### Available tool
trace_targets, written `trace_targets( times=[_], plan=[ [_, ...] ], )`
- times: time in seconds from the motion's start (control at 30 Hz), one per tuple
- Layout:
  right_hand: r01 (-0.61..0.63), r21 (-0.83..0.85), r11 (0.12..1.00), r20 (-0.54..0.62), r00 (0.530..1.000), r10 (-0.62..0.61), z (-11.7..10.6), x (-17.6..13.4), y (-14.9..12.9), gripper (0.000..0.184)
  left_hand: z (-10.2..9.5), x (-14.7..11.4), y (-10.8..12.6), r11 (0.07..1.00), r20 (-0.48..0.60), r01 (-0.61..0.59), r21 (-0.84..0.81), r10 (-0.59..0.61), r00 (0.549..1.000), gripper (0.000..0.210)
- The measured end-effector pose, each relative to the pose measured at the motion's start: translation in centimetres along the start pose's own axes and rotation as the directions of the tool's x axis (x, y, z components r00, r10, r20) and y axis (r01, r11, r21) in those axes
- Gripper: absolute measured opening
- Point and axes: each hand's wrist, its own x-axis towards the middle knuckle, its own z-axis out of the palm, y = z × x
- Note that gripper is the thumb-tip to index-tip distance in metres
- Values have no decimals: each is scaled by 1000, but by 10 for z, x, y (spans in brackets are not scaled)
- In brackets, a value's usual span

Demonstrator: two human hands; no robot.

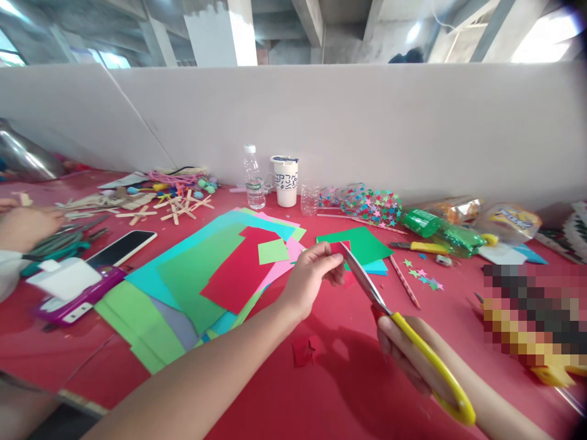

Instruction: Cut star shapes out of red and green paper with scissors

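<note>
My left hand (316, 272) is closed in a pinch on a small red piece of paper (338, 247). The yellow-handled scissors (367, 284) are in my right hand (410, 351), their blades pointing up and left with the tips beside the red piece. Whether the blades touch the paper is hard to make out. On the table below lies a red paper scrap (303, 352) with a star-shaped cutout. To the left is a stack of coloured sheets, with a red sheet (241, 269) and a small light-green square (273, 251) on top. A dark-green sheet (367, 241) lies beyond my hands.
A water bottle (254, 180) and a white cup (287, 183) stand by the white partition (321, 116). Star-covered plastic (371, 205), a green bottle (440, 232), a pencil (405, 282) and loose stars (426, 278) lie right. A phone (121, 249) and another person's hand (32, 226) are left.
</note>
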Motion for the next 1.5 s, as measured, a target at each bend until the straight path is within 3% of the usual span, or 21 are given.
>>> trace_targets(
  times=[0.7, 0.93, 1.1, 1.27, 1.5],
  plan=[
    [-23, -132, 991, -23, 1000, 20, -4, 2, -4, 59, -5, 4, 6, 1000, -6, -13, -5, 13, 1000, 16],
    [22, -110, 994, -25, 999, -25, -3, -1, -3, 58, -9, 7, 4, 991, -68, -19, -130, 10, 998, 14],
    [-3, -79, 997, -83, 997, -4, 3, 4, 4, 58, -5, 5, -2, 988, 5, 53, -143, -53, 999, 17],
    [-10, -78, 997, -132, 991, -1, 7, 7, 5, 58, -2, 4, 1, 997, -65, -18, -69, 14, 998, 17],
    [3, -83, 997, -165, 986, -16, 8, 6, 3, 54, -2, 2, 5, 997, -62, -69, -22, 68, 996, 16]
  ],
)
